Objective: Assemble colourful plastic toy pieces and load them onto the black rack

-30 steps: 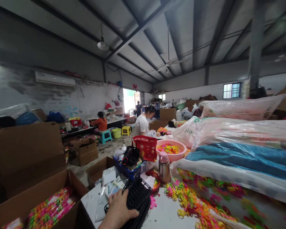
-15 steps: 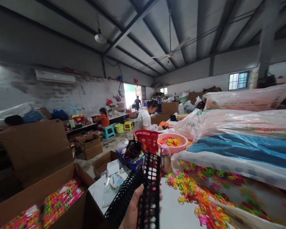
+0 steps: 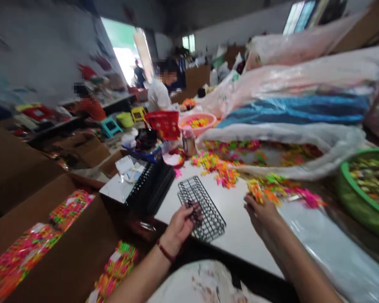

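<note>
My left hand point(image 3: 181, 224) grips the near left edge of a black grid tray point(image 3: 202, 206) that lies flat on the white table point(image 3: 236, 227). My right hand point(image 3: 261, 211) reaches to the right of the tray, its fingertips at a heap of small neon rubber bands point(image 3: 265, 189); motion blur hides whether the fingers hold any. A stack of more black grid trays point(image 3: 150, 188) sits left of the single tray.
Open plastic sacks point(image 3: 287, 139) of coloured bands pile up behind. A green basin point(image 3: 363, 185) stands at right, cardboard boxes point(image 3: 44, 235) with packed bands at left. A red basket point(image 3: 163, 124), pink bowl point(image 3: 197, 123) and flask point(image 3: 188, 143) stand farther back. Other people work in the distance.
The view has dropped down to the table. My left hand lifted one black tray off the stack and laid it flat in front of me. My right hand has come into view at the bands.
</note>
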### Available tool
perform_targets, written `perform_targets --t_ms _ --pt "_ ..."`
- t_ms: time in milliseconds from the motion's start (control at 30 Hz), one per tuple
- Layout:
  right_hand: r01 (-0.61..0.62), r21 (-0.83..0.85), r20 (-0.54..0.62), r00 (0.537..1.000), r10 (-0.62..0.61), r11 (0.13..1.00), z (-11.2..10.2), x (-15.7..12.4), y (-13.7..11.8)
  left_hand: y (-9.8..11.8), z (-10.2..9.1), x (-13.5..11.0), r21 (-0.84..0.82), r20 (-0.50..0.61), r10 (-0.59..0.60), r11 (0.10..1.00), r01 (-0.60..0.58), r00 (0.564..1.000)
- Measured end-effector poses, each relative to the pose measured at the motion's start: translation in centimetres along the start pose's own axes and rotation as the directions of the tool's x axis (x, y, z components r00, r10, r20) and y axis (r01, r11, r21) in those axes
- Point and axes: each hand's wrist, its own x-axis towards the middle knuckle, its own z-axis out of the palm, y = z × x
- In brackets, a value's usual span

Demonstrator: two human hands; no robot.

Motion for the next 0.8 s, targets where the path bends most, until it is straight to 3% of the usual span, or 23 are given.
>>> perform_targets --t_ms 33,133,300,433,600,800 --pt "-0.055 0.030 0.029 0.998 0.054 0.998 0.3 0.0 0.4 0.0 0.2 -0.1 -0.012 -0.012 -0.008 1.000 0.008 1.000" --pt "-0.252 0.347 0.212 0.959 0.186 0.904 1.2 -0.4 0.5 -0.7 0.5 -0.2 -0.015 -0.082 -0.011 1.000 0.010 0.997" --pt "-0.324 0.498 0.353 0.923 0.154 0.804 2.0 -2.9 -1.0 -3.3 1.2 -0.7 0.010 -0.132 -0.022 1.000 0.024 0.991" --pt "-0.343 0.521 0.438 0.893 0.100 0.782 2.4 -3.8 -1.6 -4.4 2.0 -1.0 0.123 -0.094 -0.109 0.985 0.120 0.990" --pt "-0.338 0.475 0.460 0.882 0.098 0.812 2.9 -4.1 -1.8 -3.1 2.0 -0.3 0.343 -0.132 -0.177 0.915 0.213 0.975" --pt "-0.343 0.437 0.504 0.859 0.090 0.832 3.4 -5.2 -1.1 -1.5 1.7 2.0 0.527 -0.181 0.002 0.844 0.095 0.984"
